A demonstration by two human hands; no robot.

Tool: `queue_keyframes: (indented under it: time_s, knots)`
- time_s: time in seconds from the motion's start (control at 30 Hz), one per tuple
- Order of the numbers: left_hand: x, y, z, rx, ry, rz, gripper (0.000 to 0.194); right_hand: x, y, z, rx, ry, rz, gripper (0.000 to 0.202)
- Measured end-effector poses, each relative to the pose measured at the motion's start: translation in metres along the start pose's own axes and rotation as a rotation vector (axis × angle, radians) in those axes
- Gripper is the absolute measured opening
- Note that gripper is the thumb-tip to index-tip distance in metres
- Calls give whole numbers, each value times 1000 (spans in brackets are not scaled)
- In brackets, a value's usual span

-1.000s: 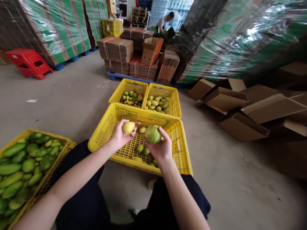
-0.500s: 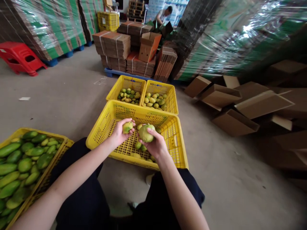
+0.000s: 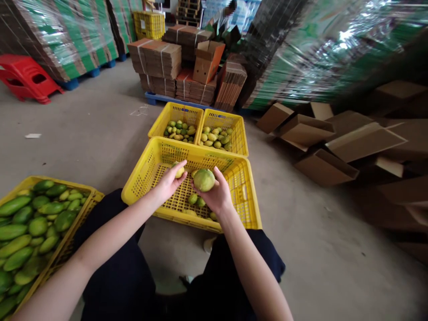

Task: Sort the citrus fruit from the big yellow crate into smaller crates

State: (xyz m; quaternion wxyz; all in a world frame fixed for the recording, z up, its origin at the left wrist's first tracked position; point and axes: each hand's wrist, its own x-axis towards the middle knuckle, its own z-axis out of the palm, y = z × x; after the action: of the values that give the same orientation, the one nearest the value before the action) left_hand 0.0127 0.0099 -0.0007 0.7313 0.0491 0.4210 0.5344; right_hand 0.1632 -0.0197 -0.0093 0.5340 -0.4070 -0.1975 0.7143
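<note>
Over the large yellow crate (image 3: 137,178), my left hand (image 3: 171,180) holds a small yellow-green fruit (image 3: 179,171), partly hidden by the fingers. Close to its right, my right hand (image 3: 217,191) cradles a bigger round green fruit (image 3: 204,180) from below, with the thumb raised off it. The two hands are apart. Several green and yellow fruits (image 3: 193,199) lie in the right part of the crate beneath my right hand.
Two smaller yellow crates of fruit (image 3: 155,125) stand behind. A crate of green fruit (image 3: 87,189) is at the left. Cardboard boxes (image 3: 326,167) lie right; a red stool (image 3: 28,78) stands far left. Box stacks (image 3: 157,58) and a person (image 3: 222,18) are at the back.
My right thumb has lifted off the large fruit, which has turned in the palm. My left hand has turned, its fingers now straighter and covering more of the small fruit.
</note>
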Motion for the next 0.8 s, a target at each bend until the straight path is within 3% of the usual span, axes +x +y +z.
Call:
queue_keyframes:
  time_s: [0.13,0.2,0.37,0.6,0.8]
  knots:
    - [-3,4,-1,50,-47,-40,13,-3,2,3,-34,-37,29,39]
    - [-3,5,-1,52,-72,-80,22,-4,1,4,-19,-9,50,38]
    - [-1,4,1,45,-71,-131,39,-1,0,4,57,244,18,29]
    - [-4,3,4,33,-88,-189,26,4,3,-2,116,245,100,25]
    - [-7,3,2,56,-51,-56,5,-3,-1,4,153,231,25,25]
